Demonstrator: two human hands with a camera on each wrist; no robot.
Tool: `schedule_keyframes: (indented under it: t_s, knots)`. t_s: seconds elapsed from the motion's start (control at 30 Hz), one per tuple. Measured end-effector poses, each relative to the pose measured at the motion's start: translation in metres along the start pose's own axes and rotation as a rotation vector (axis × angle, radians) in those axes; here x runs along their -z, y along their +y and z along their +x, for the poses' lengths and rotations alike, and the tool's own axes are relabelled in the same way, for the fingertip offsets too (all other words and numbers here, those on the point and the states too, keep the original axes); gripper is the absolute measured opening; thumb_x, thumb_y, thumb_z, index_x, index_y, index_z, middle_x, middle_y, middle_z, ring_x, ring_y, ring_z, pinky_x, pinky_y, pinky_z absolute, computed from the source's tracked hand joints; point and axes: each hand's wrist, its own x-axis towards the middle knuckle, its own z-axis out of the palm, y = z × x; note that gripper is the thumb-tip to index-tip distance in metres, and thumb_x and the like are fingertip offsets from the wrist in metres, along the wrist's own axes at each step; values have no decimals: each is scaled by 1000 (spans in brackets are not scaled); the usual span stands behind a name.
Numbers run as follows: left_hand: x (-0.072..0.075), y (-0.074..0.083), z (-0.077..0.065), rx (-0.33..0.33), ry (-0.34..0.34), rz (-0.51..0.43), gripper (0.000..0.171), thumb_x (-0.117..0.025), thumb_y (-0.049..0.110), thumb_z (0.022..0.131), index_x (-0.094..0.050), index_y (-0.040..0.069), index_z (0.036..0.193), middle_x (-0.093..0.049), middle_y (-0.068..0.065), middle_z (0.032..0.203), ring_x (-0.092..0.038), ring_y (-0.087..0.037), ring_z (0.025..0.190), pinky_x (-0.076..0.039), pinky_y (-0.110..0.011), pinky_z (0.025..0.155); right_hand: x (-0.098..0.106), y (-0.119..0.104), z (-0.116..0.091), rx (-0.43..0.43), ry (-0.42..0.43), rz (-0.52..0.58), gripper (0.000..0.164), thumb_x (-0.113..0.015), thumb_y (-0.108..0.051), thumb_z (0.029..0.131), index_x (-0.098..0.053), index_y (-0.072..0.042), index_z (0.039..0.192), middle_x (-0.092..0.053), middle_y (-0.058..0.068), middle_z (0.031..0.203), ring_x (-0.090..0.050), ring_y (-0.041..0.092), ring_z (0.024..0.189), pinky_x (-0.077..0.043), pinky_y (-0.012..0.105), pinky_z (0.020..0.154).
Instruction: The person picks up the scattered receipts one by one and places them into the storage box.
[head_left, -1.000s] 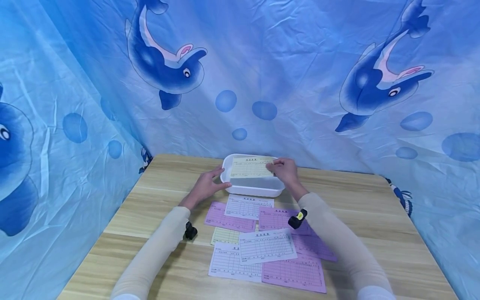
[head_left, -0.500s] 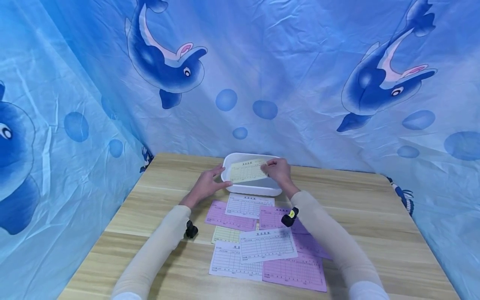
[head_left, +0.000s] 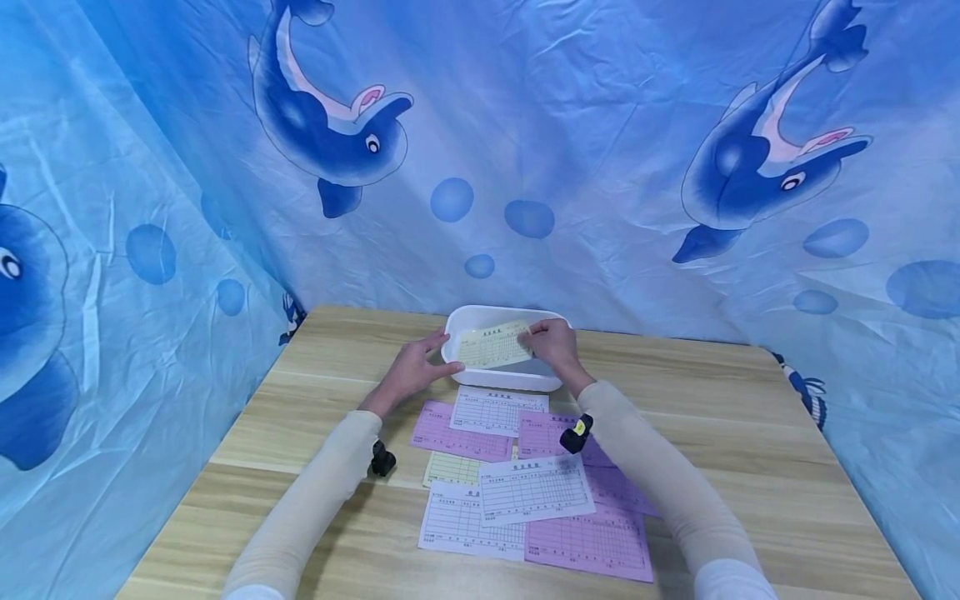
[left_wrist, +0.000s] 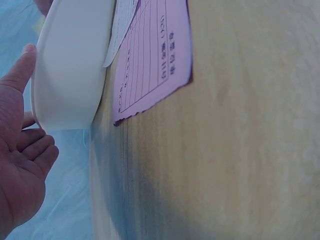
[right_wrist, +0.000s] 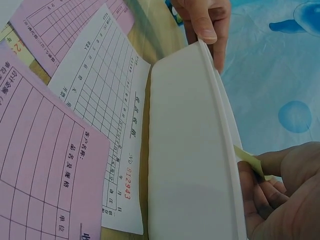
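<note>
We see the right hand (head_left: 553, 343) with fingers pinching the yellow slip (head_left: 491, 345) inside the tray (head_left: 501, 379), its long axis running leftward toward the left hand (head_left: 414, 367), whose relaxed fingers rest on the rim.

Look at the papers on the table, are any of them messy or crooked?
Yes. The white and pink forms lie in a loose, overlapping heap on the table, several turned at angles. One yellow form is half buried beneath them. Nothing looks torn or spilled.

Yellow slip (right_wrist: 248, 159): mostly hidden behind the tray rim (right_wrist: 220, 125)
Form print (head_left: 534, 490): too small to read
</note>
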Motion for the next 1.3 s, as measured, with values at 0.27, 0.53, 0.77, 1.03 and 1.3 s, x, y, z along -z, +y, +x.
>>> schedule_keyframes:
  t_s: [0.27, 0.53, 0.77, 1.03, 1.3]
  knots:
    - [0, 0, -1, -2, 3, 5, 87, -82, 48, 84, -50, -2, 147, -36, -18, 162, -34, -34, 150, -31, -50, 122, 0, 1, 0, 17, -29, 16, 24, -80, -18, 89, -77, 0, 104, -77, 16, 99, -74, 23, 78, -63, 35, 67]
    - [-1, 0, -1, -9, 6, 16, 87, -82, 50, 83, -50, -1, 147, -37, -17, 162, -34, -34, 150, -29, -51, 123, 4, 5, 0, -8, -70, 86, 21, -79, -15, 90, -75, 1, 104, -77, 17, 94, -76, 25, 77, -65, 37, 72]
    - [-1, -2, 0, -11, 3, 24, 88, -80, 53, 84, -50, 0, 148, -36, -16, 162, -34, -33, 150, -30, -51, 123, 13, 5, -1, -24, -119, 131, 23, -76, -14, 93, -73, 2, 110, -77, 17, 98, -74, 38, 94, -62, 49, 87]
    - [-1, -1, 0, -5, -3, 7, 91, -80, 56, 83, -49, 1, 149, -35, -14, 163, -33, -34, 151, -30, -52, 123, 33, 5, -8, 135, -132, 246, 29, -74, -17, 96, -70, 4, 115, -75, 21, 107, -69, 46, 106, -59, 54, 94]
    - [0, -1, 0, -9, -6, -7, 89, -81, 54, 83, -50, 0, 148, -35, -15, 163, -33, -34, 151, -30, -52, 123, 65, 5, -32, 277, -135, 198, 43, -76, -29, 94, -69, 3, 123, -75, 20, 111, -74, 37, 98, -59, 56, 90]
